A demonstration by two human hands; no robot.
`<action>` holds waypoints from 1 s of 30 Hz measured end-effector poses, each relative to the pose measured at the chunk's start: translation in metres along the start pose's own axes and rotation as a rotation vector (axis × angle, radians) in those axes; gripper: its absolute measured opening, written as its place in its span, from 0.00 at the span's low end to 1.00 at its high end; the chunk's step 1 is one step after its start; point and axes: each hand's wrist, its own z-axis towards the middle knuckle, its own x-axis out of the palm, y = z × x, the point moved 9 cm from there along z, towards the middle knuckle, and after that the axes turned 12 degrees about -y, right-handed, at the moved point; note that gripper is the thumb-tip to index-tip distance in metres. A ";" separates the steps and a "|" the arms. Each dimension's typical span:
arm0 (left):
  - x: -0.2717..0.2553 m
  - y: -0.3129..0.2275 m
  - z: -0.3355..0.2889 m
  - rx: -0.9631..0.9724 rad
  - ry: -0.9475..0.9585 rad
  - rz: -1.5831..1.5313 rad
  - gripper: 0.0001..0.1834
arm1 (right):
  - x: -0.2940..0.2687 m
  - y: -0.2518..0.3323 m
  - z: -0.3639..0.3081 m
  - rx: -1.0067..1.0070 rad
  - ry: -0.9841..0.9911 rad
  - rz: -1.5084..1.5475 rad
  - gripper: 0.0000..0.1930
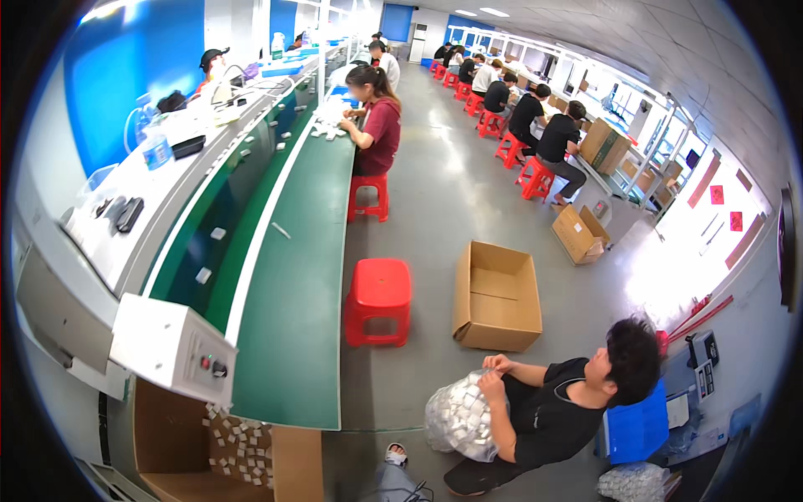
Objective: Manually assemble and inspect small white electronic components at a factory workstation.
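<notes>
Neither my left hand nor my right hand shows in the head view. At the bottom edge, one of my legs (403, 484) and a shoe (396, 454) come into the picture. To the left of them, an open cardboard box (297, 460) holds many small white pieces (242, 448) below the end of a green conveyor belt (201, 309). On my right, a co-worker in a black shirt (552, 418) grips the top of a clear plastic bag (464, 418) full of white pieces.
A white control box (171, 343) with knobs sits at the conveyor's near end. A red stool (378, 301) and an open cardboard carton (499, 293) stand on the floor ahead. Beyond, a person in a red shirt (383, 130) handles white pieces. Several seated people line the right side.
</notes>
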 end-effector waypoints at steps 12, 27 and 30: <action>0.047 -0.035 0.096 0.095 -0.267 0.004 0.18 | -0.158 0.062 0.099 -0.209 -0.167 0.077 0.11; 0.023 0.004 0.085 0.054 -0.504 0.115 0.20 | -0.157 0.139 0.136 -0.281 -0.302 0.254 0.12; 0.025 0.033 0.029 -0.021 -0.449 0.187 0.21 | -0.124 0.111 0.093 -0.166 -0.340 0.316 0.12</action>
